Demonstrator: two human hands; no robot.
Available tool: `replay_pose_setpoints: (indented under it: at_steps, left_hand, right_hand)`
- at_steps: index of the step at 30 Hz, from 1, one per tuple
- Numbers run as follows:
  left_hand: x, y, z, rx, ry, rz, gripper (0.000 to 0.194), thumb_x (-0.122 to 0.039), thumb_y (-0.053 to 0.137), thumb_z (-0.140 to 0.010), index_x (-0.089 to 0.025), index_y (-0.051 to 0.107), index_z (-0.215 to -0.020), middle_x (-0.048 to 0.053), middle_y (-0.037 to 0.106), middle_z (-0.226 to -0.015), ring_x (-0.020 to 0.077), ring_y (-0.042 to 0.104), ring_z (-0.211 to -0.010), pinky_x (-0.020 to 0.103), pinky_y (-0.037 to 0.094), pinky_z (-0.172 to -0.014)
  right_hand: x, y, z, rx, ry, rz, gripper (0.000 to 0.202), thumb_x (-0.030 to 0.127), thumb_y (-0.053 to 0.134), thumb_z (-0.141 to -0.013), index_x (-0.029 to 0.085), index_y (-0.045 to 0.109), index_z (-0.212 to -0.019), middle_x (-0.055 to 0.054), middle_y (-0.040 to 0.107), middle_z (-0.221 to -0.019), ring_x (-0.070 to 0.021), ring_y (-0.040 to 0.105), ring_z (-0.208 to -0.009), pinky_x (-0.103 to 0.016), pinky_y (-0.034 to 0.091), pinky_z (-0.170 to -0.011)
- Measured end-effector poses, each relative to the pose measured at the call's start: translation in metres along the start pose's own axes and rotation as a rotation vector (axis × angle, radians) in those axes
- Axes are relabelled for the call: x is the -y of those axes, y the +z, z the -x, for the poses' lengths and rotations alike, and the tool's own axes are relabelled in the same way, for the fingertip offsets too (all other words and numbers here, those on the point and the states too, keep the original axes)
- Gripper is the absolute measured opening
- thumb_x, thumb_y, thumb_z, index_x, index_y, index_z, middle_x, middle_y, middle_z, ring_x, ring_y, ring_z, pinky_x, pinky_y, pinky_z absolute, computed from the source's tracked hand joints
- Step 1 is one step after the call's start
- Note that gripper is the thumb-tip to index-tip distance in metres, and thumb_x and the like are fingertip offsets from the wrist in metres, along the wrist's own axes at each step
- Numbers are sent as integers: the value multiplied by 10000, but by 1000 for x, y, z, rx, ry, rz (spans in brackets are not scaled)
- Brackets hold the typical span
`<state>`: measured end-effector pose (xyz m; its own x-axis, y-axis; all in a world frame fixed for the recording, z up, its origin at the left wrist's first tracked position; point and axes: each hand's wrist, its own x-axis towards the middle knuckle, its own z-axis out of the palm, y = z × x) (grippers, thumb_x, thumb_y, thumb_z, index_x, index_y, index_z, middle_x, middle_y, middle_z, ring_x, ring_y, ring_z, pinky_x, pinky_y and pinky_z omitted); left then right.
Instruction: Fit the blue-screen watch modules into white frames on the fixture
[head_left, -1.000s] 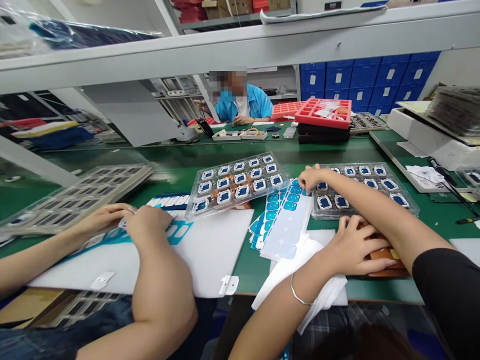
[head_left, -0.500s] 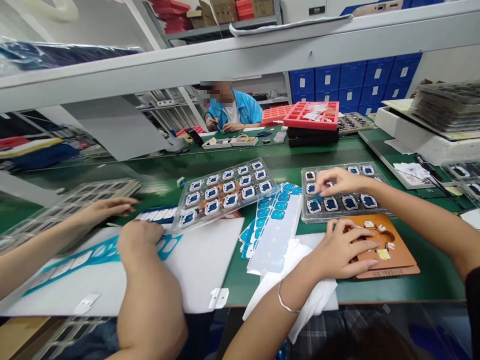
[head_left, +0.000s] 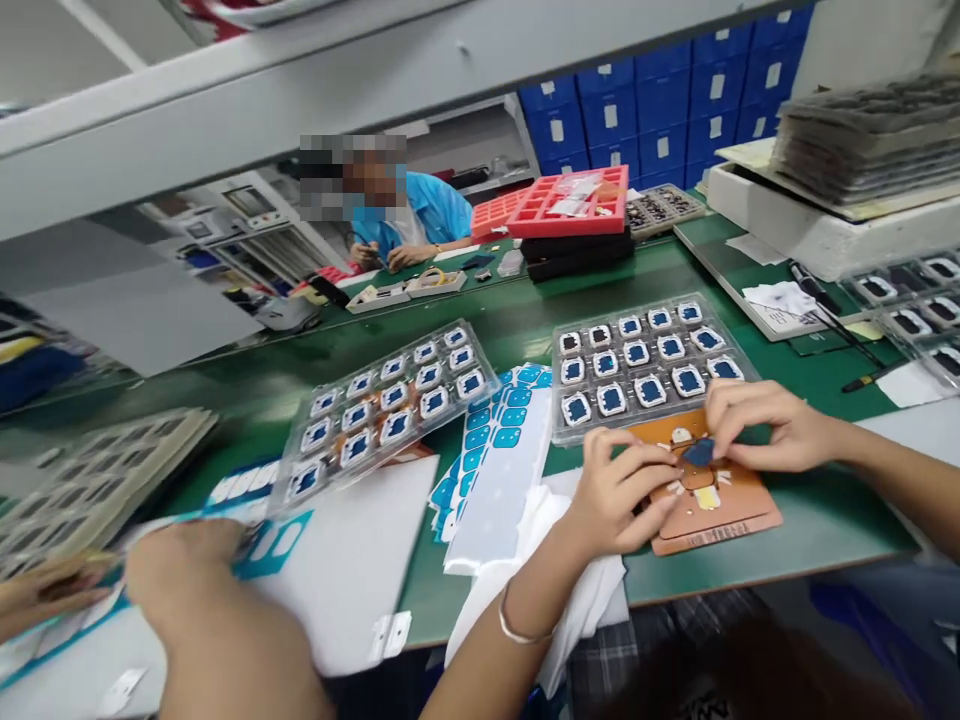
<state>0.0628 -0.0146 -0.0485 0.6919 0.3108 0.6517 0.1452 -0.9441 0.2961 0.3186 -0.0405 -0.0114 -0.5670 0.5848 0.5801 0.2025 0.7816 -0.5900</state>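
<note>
My left hand (head_left: 626, 490), with a bracelet on its wrist, rests at the left edge of an orange fixture plate (head_left: 720, 515), its fingers spread. Above the plate's recess, my right hand (head_left: 765, 425) pinches a small dark blue piece (head_left: 699, 452). Behind the plate lies a clear tray (head_left: 637, 405) of white-framed blue parts. A second such tray (head_left: 390, 455) sits tilted to the left. Sheets with blue stickers (head_left: 499, 465) lie between the trays, and a white cloth (head_left: 540, 560) is beside my left forearm.
At the left, a co-worker's arms (head_left: 202, 590) reach over a white board (head_left: 360, 560). Another person in a blue shirt (head_left: 431, 205) sits across the bench. Red trays (head_left: 574, 200) and a stack of clear trays (head_left: 870, 150) stand farther back.
My right hand has moved from the right tray to the orange plate with the blue piece. The view has shifted, and the co-worker's hands have moved down and left.
</note>
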Motion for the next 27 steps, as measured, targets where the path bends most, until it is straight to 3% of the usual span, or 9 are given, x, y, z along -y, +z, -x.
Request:
replay_pose_setpoints:
  at_steps: [4,16,22,27]
  left_hand:
    - [0,-4,-1,-16,-57,-22,241,-301,423,-973,-206,643,-999,57,727,-1033,207,576,-945,401,373,-889]
    - [1,-3,0,259,-83,14,358,-415,404,-1002,-212,644,-1173,57,680,-1206,271,412,-1137,434,286,-968]
    - [1,-3,0,289,-84,18,420,-460,365,-1007,-215,634,-1218,72,663,-1224,277,409,-1122,436,275,-956]
    - [-1,-3,-2,291,-70,8,407,-461,386,-1006,-240,641,-1234,55,649,-1260,274,403,-1133,431,263,-964]
  right_hand:
    - [8,11,-1,65,-61,184,195,84,500,-878,200,656,-866,-38,640,-807,-167,537,-772,-337,404,-749]
    - [6,20,2,161,-2,201,186,96,468,-817,194,627,-815,-30,619,-745,-182,487,-783,-343,342,-746]
    - [-1,18,0,99,-34,-34,140,128,526,-887,177,648,-840,-35,655,-759,-165,521,-774,-339,381,-764]
    - [-15,5,4,16,48,-227,151,254,611,-948,159,695,-867,-52,656,-785,-145,565,-731,-301,447,-712]
